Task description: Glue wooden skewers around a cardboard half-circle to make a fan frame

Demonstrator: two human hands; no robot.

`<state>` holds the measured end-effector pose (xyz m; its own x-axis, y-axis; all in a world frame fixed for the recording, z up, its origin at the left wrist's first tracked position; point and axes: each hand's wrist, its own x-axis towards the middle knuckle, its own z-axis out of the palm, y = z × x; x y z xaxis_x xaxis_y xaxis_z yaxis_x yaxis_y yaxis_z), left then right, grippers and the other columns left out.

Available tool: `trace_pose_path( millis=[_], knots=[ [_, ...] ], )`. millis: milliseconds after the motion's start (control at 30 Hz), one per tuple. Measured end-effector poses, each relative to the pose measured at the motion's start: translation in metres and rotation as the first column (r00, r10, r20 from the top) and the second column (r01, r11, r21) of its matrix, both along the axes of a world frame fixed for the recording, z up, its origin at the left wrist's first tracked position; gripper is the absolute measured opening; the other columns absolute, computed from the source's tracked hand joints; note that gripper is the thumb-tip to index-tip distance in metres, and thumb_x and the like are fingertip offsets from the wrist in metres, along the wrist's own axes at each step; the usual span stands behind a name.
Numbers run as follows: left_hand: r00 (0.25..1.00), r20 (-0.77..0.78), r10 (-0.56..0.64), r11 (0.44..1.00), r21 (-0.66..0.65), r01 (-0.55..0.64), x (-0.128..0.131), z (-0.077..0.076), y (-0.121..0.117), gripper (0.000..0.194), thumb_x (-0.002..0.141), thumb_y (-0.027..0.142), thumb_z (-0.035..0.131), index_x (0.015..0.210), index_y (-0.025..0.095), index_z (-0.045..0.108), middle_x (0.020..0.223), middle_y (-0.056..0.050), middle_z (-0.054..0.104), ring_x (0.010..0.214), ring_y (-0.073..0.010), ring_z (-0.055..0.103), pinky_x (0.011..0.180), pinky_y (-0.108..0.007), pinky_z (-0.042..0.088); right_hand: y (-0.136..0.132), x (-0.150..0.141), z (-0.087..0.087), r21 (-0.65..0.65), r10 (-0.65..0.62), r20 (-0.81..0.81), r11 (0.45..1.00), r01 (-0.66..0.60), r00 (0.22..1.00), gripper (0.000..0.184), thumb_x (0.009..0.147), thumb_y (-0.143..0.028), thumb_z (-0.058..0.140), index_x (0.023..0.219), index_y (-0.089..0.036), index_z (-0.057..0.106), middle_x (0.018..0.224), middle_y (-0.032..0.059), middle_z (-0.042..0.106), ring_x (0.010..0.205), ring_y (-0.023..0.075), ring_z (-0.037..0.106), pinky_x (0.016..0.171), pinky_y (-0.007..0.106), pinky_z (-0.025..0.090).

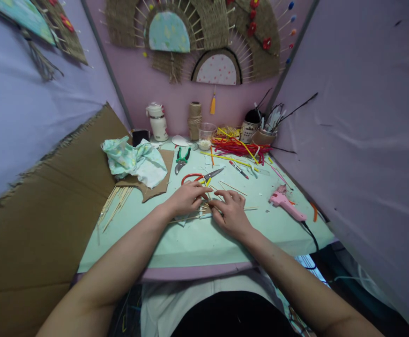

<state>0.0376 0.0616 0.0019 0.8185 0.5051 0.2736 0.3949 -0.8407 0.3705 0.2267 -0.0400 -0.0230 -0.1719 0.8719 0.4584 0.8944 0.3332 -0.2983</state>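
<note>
Left hand [189,199] and right hand [231,210], close together at the frame's centre, bend their fingers over a small brown piece [207,210], mostly hidden, among thin, pale sticks [251,208]; whether either pinches it cannot be told. The piece should be light, best held by its flat body; the straight, smooth sticks are probably stiff but snappable. Beyond lie red-handled scissors [215,173].

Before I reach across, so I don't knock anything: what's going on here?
A person's left hand and right hand are close together at thin sticks on the table; their exact grip is unclear. Scissors lie just beyond the hands, a glue gun off to the right. Cloth lies to the left.
</note>
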Motion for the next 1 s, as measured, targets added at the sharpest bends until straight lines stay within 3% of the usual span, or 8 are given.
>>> trace_pose_path(
  millis=[133,300,500,600,700,767,900,1000],
  knots=[
    [1.000,0.021,0.018,1.000,0.001,-0.018,-0.003,0.007,0.000,0.056,0.078,0.006,0.048,0.131,0.020,0.060,0.104,-0.006,0.073,0.110,-0.0236,0.059,0.101,-0.041,0.044,-0.001,0.003,0.000,0.073,-0.019,-0.061,0.997,0.023,0.998,0.023,0.092,-0.028,0.056,0.109,-0.028,0.071,0.129,0.0071,0.060,0.119,0.0268,0.045,0.099,0.044,0.030],
    [0.988,0.038,0.148,0.988,0.027,-0.149,-0.019,0.018,0.006,0.043,0.080,0.010,0.050,0.119,0.020,0.066,0.112,-0.006,0.068,0.112,-0.0225,0.058,0.099,-0.037,0.046,0.001,0.019,0.011,0.127,-0.086,-0.166,0.986,0.108,0.982,0.027,0.091,-0.025,0.052,0.111,-0.025,0.068,0.121,0.0075,0.062,0.114,0.0256,0.050,0.099,0.043,0.034],
    [0.979,0.008,0.204,0.979,-0.005,-0.204,-0.040,0.016,0.025,0.027,0.088,0.025,0.052,0.107,0.019,0.070,0.101,-0.007,0.070,0.097,-0.0225,0.061,0.089,-0.036,0.047,0.004,0.099,0.039,-0.021,-0.200,0.028,0.979,0.201,0.979,0.028,0.089,-0.033,0.051,0.108,-0.021,0.068,0.115,0.0113,0.065,0.110,0.0283,0.056,0.095,0.043,0.039],
    [0.982,0.040,0.184,0.981,-0.064,-0.181,-0.048,0.018,0.031,0.025,0.089,0.031,0.052,0.099,0.019,0.072,0.098,-0.007,0.072,0.094,-0.0213,0.062,0.088,-0.035,0.046,-0.004,0.153,0.048,-0.195,-0.360,0.258,0.890,0.413,0.897,0.036,0.085,-0.041,0.055,0.109,-0.018,0.069,0.112,0.0157,0.066,0.105,0.0325,0.059,0.088,0.043,0.044],
    [0.990,0.036,0.137,0.984,-0.123,-0.132,-0.053,0.020,0.033,0.023,0.089,0.033,0.055,0.095,0.019,0.073,0.099,-0.006,0.071,0.097,-0.0208,0.061,0.092,-0.035,0.045,-0.012,0.192,0.051,-0.367,-0.456,0.428,0.701,0.612,0.780,0.059,0.080,-0.061,0.058,0.115,-0.014,0.068,0.116,0.0210,0.066,0.105,0.0385,0.060,0.079,0.043,0.047],
    [0.993,0.022,0.119,0.981,-0.154,-0.114,-0.055,0.019,0.035,0.023,0.089,0.034,0.057,0.095,0.020,0.073,0.102,-0.006,0.070,0.099,-0.0209,0.060,0.094,-0.035,0.044,-0.016,0.206,0.050,-0.461,-0.437,0.458,0.627,0.627,0.774,0.063,0.079,-0.063,0.058,0.111,-0.010,0.067,0.110,0.0229,0.067,0.099,0.0373,0.063,0.075,0.040,0.047],
    [0.992,-0.007,0.126,0.974,-0.187,-0.125,-0.055,0.011,0.039,0.022,0.089,0.034,0.059,0.100,0.021,0.073,0.107,-0.006,0.067,0.104,-0.0214,0.059,0.096,-0.035,0.043,-0.015,0.212,0.044,-0.588,-0.392,0.398,0.585,0.558,0.830,0.053,0.082,-0.062,0.054,0.095,-0.013,0.066,0.094,0.0185,0.070,0.082,0.0287,0.066,0.065,0.033,0.043],
    [0.990,-0.050,0.135,0.975,-0.169,-0.142,-0.055,0.006,0.042,0.021,0.090,0.031,0.058,0.102,0.021,0.072,0.106,-0.007,0.066,0.103,-0.0215,0.059,0.095,-0.036,0.044,-0.010,0.208,0.036,-0.597,-0.352,0.389,0.608,0.524,0.851,0.038,0.076,-0.055,0.061,0.082,-0.017,0.062,0.085,0.0129,0.070,0.073,0.0241,0.064,0.061,0.030,0.040]
  ],
)
